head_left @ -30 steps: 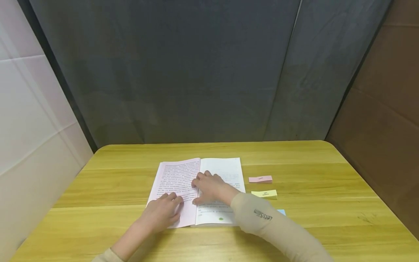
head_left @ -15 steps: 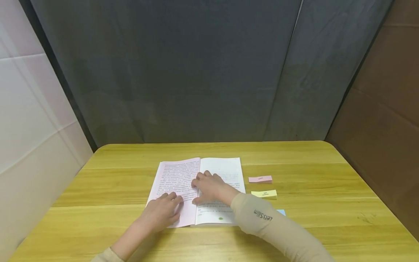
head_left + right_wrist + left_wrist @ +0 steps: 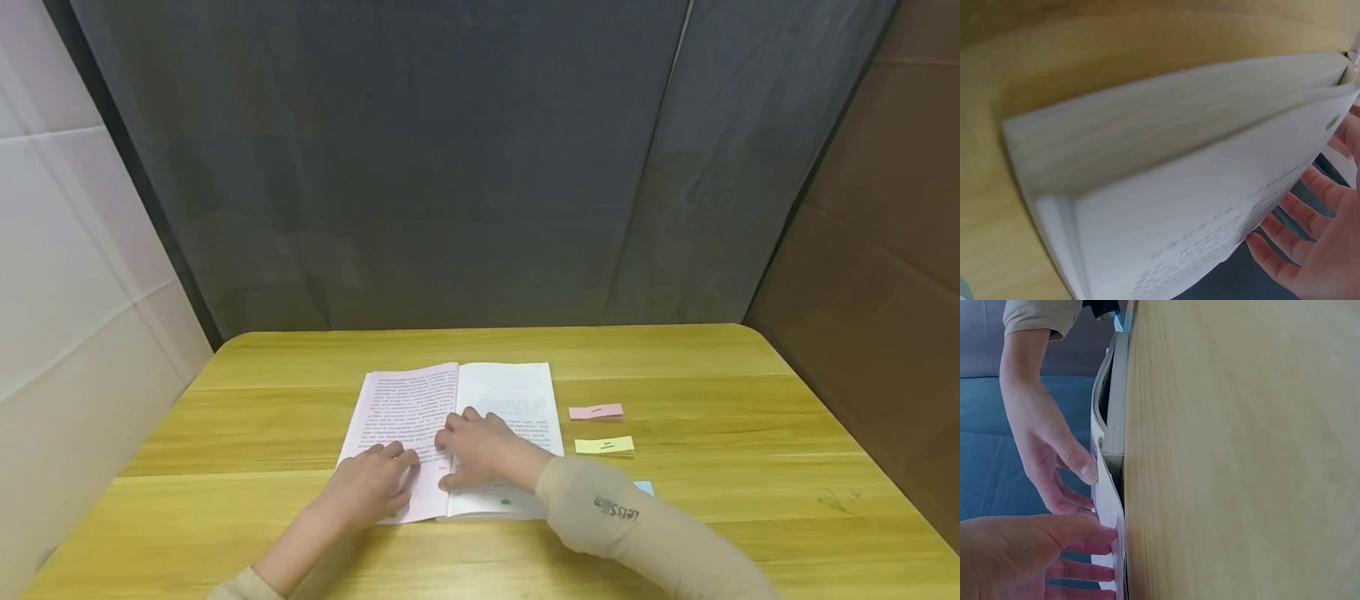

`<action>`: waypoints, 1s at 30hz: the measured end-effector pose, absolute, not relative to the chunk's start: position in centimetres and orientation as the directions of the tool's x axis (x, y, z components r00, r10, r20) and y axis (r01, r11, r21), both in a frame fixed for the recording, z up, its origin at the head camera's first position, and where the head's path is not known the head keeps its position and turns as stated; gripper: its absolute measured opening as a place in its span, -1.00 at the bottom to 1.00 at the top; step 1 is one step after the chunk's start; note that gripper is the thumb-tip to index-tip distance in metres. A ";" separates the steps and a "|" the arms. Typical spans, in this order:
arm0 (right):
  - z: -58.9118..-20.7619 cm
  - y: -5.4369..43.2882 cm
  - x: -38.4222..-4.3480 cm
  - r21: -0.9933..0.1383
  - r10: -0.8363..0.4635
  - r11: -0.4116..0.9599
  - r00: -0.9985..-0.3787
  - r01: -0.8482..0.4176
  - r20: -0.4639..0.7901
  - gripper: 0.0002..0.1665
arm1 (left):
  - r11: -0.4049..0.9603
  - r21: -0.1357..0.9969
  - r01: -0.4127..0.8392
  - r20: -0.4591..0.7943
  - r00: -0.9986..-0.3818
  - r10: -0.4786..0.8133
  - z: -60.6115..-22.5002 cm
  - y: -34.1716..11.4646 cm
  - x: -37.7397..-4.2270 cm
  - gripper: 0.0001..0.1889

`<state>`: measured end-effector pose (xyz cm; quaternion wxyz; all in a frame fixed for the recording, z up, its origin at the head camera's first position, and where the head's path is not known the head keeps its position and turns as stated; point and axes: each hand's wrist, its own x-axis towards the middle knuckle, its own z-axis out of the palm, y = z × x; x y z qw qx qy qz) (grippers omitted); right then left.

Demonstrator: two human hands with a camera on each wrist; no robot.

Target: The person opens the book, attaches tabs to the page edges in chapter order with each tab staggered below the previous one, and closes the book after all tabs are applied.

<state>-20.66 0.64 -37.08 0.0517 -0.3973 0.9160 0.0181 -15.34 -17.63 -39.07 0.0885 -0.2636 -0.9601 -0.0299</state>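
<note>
An open book point(image 3: 502, 385) lies on the wooden table, with a pink printed page on the left and a white printed page on the right. My left hand point(image 3: 371, 487) rests its fingertips on the lower part of the pink page. Across the fold lies my right hand point(image 3: 480, 450), palm down with fingers spread, its fingertips along the gutter. In the left wrist view, both hands touch the pages, and the book's page block point(image 3: 1119, 394) shows thick under the white side. The right wrist view shows my right hand's fingers point(image 3: 1316, 225) extended at the white page point(image 3: 1197, 231).
Right of the book, a pink paper strip point(image 3: 596, 412) and a yellow strip point(image 3: 604, 446) with dark marks lie in a column. A blue strip point(image 3: 643, 487) is mostly hidden by the right sleeve point(image 3: 600, 508). A dark grey partition point(image 3: 450, 167) stands behind the table.
My right hand has slid a little along the fold toward the book's near edge. The left hand, the book and the paper strips stay in place.
</note>
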 end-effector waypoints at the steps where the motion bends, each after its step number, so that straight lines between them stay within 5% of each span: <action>1: -37.0 0.6 -20.6 -0.004 -0.726 0.684 -0.679 -0.730 -0.107 -0.41 | 0.860 0.011 0.511 0.185 -0.846 0.500 -39.1 -17.6 -15.3 -0.75; 30: -37.8 1.3 -18.7 0.063 -0.789 0.610 -0.613 -0.790 -0.048 -0.34 | 0.856 0.006 0.516 0.187 -0.842 0.506 -39.3 -17.7 -15.5 -0.76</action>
